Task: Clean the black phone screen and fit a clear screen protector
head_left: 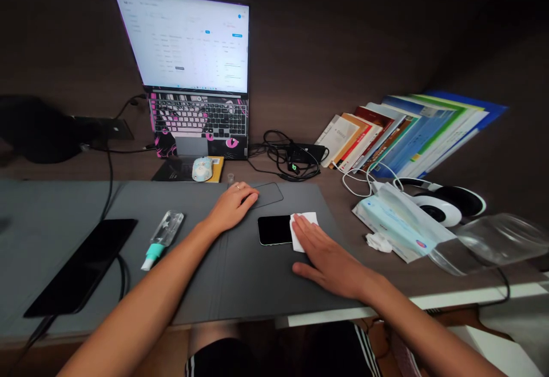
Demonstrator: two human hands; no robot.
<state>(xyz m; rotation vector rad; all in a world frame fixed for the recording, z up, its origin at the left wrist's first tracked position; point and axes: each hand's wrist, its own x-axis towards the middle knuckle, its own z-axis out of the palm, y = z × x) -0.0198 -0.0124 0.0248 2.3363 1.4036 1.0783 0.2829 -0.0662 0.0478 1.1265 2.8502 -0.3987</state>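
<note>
A white tissue (306, 217) lies folded over the right end of a black-screened phone (274, 230) on the grey desk mat (240, 285). My right hand (323, 254) presses the tissue down with its fingers stretched forward and its thumb held apart. To the left, my left hand (234, 206), a ring on one finger, is closed with bent fingers over the near-left end of a thin, clear, dark-edged sheet (274, 193) like a screen protector. Its fingertips are partly hidden. A clear spray bottle (165, 233) with a mint collar rests left of my left forearm.
A laptop (195, 114) stands open at the back, with a mouse (202, 169) on a book before it. A black tablet (83, 265) lies far left. Right are leaning books (398, 131), a tissue pack (390, 219), headphones (437, 205), a crumpled tissue (379, 242) and a clear jar (501, 239).
</note>
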